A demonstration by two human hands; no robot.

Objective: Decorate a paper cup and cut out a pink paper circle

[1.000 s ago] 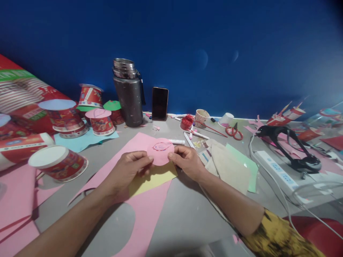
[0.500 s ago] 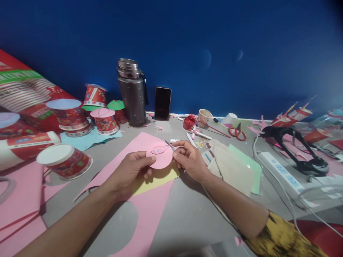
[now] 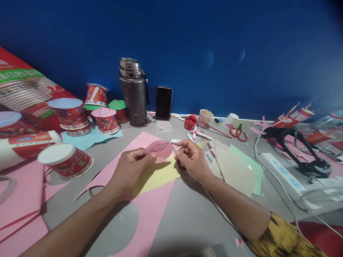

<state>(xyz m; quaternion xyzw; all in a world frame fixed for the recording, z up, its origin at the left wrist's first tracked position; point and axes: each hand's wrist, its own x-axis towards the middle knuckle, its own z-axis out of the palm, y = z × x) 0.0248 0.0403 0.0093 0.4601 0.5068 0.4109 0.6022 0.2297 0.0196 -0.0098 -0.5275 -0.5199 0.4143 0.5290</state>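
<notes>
My left hand (image 3: 131,166) pinches a round pink paper disc (image 3: 162,152) at its left edge, thumb on top. A dark outline is drawn on the disc, and the disc is tilted. At its right side my right hand (image 3: 191,157) is closed on a small tool with a thin metal blade (image 3: 174,148). Most of that tool is hidden by my fingers, so I cannot tell its exact kind. Below the disc lies a yellow paper sheet (image 3: 160,175), on a larger pink sheet (image 3: 154,210) with a round cut-out.
At the back stand a dark thermos (image 3: 133,96) and a phone (image 3: 164,103). Decorated paper cups (image 3: 105,123) crowd the left. To the right are a beige cloth (image 3: 233,167), red-handled scissors (image 3: 238,134), a power strip (image 3: 284,173) and a black strap frame (image 3: 297,150).
The pink disc has tilted, so its drawn face now looks darker and narrower. The blade has drawn back from over the disc to its right edge.
</notes>
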